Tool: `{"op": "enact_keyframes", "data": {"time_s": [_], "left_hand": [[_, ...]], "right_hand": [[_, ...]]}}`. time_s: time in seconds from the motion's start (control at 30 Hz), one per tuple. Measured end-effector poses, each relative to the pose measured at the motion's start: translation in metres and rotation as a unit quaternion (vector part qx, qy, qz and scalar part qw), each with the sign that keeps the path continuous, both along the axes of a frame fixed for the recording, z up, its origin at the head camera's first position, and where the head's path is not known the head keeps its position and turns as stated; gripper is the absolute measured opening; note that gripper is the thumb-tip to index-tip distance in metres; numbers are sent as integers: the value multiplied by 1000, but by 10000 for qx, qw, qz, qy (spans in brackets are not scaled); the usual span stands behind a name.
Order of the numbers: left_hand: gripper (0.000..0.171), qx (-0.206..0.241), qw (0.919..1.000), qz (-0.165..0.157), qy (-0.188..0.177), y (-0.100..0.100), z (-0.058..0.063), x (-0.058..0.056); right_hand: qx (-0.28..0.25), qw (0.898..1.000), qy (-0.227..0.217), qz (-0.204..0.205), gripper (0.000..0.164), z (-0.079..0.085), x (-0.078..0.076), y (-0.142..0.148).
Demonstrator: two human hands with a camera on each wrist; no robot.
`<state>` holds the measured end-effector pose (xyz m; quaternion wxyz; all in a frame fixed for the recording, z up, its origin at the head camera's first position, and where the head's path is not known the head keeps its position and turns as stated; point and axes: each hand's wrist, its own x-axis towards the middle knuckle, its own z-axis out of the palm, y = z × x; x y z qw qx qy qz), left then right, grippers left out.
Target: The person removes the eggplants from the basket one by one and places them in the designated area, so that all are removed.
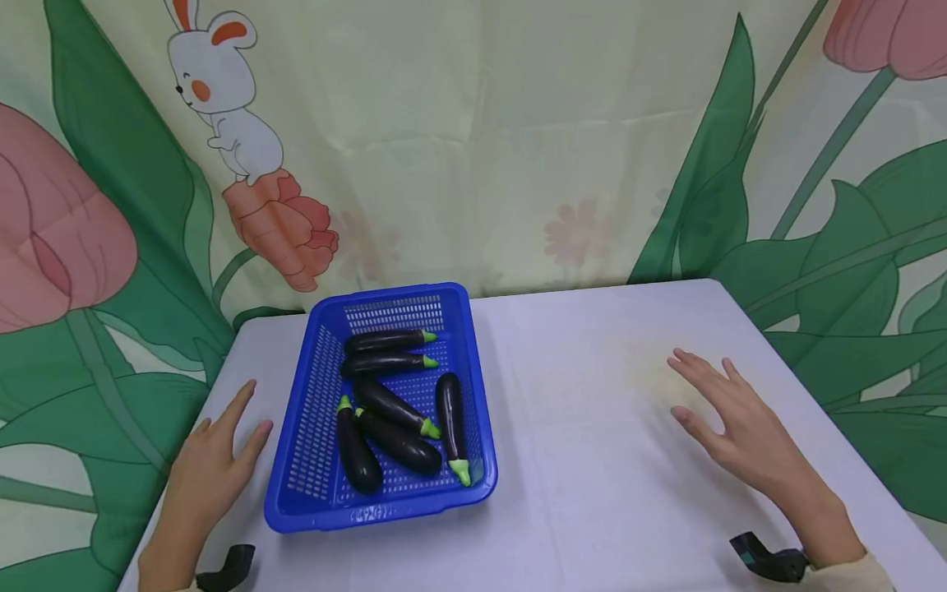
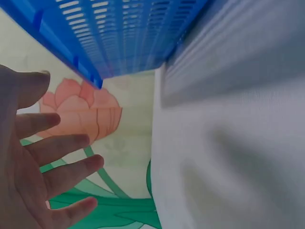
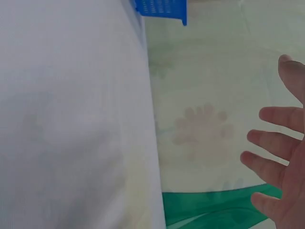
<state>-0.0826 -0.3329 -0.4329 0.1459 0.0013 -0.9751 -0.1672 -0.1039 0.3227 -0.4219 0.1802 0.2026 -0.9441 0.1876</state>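
Observation:
A blue plastic basket with slotted walls stands left of the middle of the table. Several dark purple eggplants with green stems lie inside it, among them an upright-lying eggplant by the right wall and another eggplant at the left. My left hand hovers just left of the basket, fingers spread, touching nothing. In the left wrist view its fingers are apart below the basket's side wall. Over the right part of the table my right hand is held with fingers extended, well away from the basket and holding nothing.
A white cloth covers the table, whose back edge meets a patterned curtain with tulips, leaves and a rabbit. Dark wrist devices show at both wrists. The basket's corner appears at the top of the right wrist view.

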Motion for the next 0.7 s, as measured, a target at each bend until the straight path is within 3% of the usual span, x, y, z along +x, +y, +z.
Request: {"op": "enact_keyframes", "data": {"time_s": [0.3, 0.47, 0.7], "left_hand": [[55, 858, 9958, -106, 292, 19, -1, -2], [51, 1217, 9917, -238, 331, 27, -4, -4], [49, 1669, 9856, -158, 239, 31, -7, -6]], "right_hand": [[-428, 9976, 434, 340, 72, 2, 1, -27], [-510, 9957, 459, 616, 76, 3, 1, -44], [-474, 9939, 401, 914, 73, 4, -4, -64]]}}
